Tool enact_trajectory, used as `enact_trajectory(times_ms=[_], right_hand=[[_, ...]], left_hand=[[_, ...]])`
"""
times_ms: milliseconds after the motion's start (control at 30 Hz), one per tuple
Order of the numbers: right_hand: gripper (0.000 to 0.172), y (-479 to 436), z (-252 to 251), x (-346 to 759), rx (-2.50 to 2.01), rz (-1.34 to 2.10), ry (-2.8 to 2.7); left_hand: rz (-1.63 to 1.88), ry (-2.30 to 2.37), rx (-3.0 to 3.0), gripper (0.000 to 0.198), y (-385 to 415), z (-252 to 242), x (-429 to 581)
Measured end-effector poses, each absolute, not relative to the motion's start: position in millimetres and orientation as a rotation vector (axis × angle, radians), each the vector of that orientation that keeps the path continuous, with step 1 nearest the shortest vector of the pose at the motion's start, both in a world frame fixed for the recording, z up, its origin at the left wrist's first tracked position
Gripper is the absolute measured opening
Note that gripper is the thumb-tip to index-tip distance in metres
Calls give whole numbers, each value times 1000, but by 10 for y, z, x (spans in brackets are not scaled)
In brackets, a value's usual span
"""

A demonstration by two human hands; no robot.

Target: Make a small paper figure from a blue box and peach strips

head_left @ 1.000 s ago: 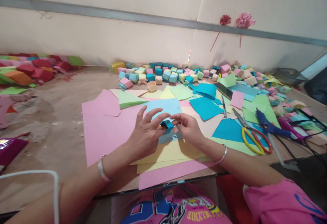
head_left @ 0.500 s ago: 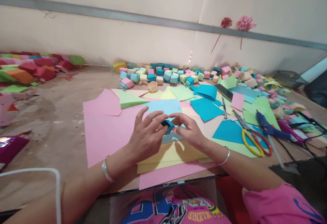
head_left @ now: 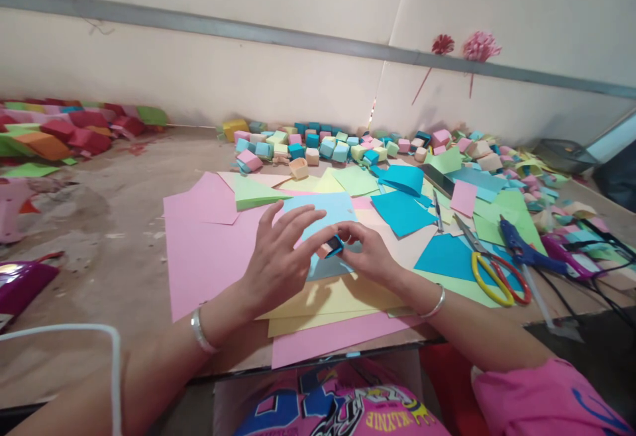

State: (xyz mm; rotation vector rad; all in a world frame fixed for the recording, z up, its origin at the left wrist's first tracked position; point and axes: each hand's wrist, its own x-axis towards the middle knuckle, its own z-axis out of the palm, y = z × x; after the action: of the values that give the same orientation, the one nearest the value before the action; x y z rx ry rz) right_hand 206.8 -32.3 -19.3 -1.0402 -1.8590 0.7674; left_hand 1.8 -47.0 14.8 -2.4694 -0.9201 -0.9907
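Your right hand [head_left: 370, 254] pinches the paper box [head_left: 334, 248], probably steadying it; your left hand [head_left: 278, 250], nine o'clock, splays, hold unclear

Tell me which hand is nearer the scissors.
Right. The right hand is left of the scissors; the left hand is farther left, beyond the right hand.

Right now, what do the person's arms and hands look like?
Left hand and right hand: no gloves. Silver-coloured left bangle and right bangle, one per wrist. Right arm: pink sleeve with blue marking. Left arm: no sleeve in view.
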Motion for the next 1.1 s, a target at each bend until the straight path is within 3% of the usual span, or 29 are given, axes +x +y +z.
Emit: enact_trajectory(times_ms=[300, 600, 1100], right_hand=[[41, -315, -201, 2100, -1030, 828, -1816], [36, -340, -183, 2097, -1060, 850, -1858], [33, -358, -211, 2081, -1033, 723, -2035]], left_hand=[[-1362, -1090, -2782, 58, -401, 143, -34], [-1315, -990, -2861, 13, -417, 103, -10], [-1504, -1126, -2984, 13, -407, 52, 50]])
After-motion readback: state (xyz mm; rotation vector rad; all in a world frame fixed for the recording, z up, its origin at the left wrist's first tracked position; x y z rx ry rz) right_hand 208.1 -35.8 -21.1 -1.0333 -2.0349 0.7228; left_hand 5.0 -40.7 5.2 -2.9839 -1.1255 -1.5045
